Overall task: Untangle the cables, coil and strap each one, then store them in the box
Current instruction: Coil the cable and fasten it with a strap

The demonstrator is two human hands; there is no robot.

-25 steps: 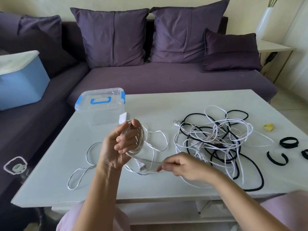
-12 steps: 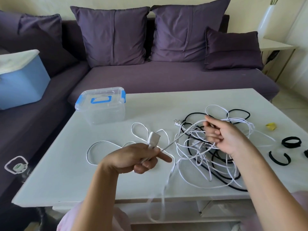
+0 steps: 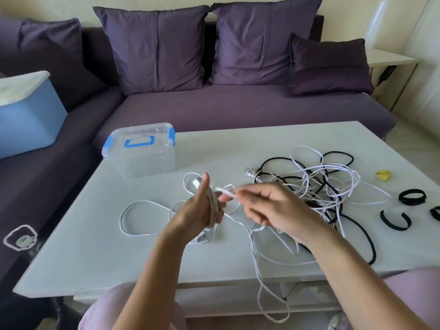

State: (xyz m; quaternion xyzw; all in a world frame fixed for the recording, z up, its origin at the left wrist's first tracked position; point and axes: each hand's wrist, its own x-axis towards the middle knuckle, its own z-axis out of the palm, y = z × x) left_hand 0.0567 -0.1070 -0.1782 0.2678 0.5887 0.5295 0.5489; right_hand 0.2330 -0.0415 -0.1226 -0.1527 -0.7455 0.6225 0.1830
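Half a sec earlier the right hand (image 3: pixel 269 210) was out at 2 o'clock over the tangle (image 3: pixel 321 184). It had swung back, pinching the white cable (image 3: pixel 227 193) onto the loops the left hand (image 3: pixel 197 210) gripped mid-table, so one more wrap done. The clear box (image 3: pixel 140 156) at 11 o'clock sat lidded and looked empty.

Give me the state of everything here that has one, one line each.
clear box, lid on.
white cable, partly coiled around the left hand, rest loose.
right hand, pinching the white cable.
cable pile, tangled, black and white mixed.
near strap, open.
far strap, closed in a ring.
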